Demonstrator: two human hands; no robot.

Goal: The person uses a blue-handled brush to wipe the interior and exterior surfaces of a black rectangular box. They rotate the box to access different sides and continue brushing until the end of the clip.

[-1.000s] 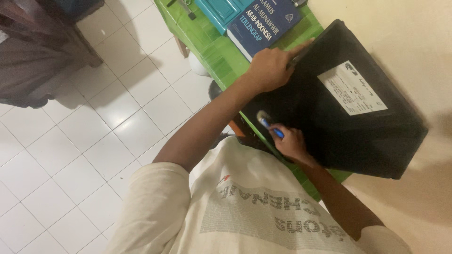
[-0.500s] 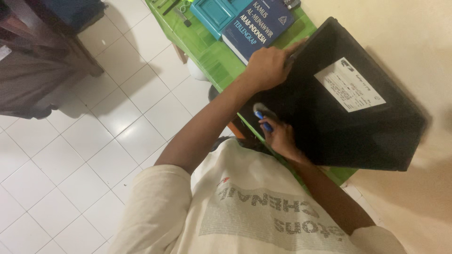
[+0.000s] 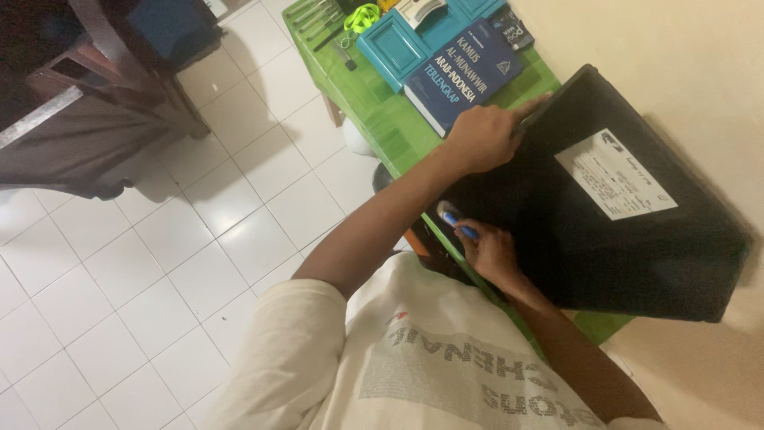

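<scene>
Head cam | L hand grips black panel top edge, unmoved | R hand clenched on blue brush, bristles swept back up-left since 0.5 s ago | dusting lower-left corner ongoing

A large black flat device with a white label stands tilted on edge, gripped at its upper corner. A small blue-handled brush, pinched below that grip, touches its lower edge.

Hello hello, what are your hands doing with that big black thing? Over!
Left hand grips the top edge of the black laptop propped on the green table. Right hand holds a small blue-handled brush against it. Nothing in the way.
</scene>
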